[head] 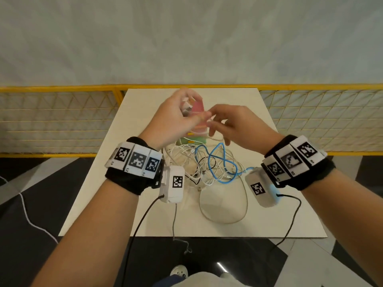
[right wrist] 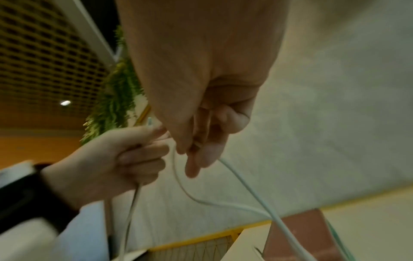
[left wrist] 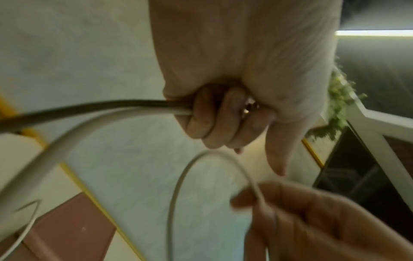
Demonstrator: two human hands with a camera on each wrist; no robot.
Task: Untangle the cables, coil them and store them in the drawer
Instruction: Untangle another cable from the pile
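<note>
A tangle point(head: 199, 164) of white, black and blue cables point(head: 211, 162) lies mid-table. Both hands are raised above it, in front of a small drawer unit point(head: 198, 106) with pink, orange and green drawers. My left hand point(head: 186, 114) is curled in a fist round a white cable point(left wrist: 134, 113), and a plug end point(right wrist: 149, 121) sticks out above its fingers point(right wrist: 143, 159). My right hand point(head: 215, 123) pinches the thin white cable point(right wrist: 245, 185) between thumb and fingers point(right wrist: 196, 155), close to the left hand. A loop point(left wrist: 201, 155) of it arcs between the hands.
A wide white cable loop point(head: 223, 221) lies on the white table point(head: 145, 193) nearer me. Black leads point(head: 141, 220) hang from the wrist cameras over the table's front edge. A yellow mesh fence point(head: 51, 121) runs behind the table. The drawers are partly hidden by my hands.
</note>
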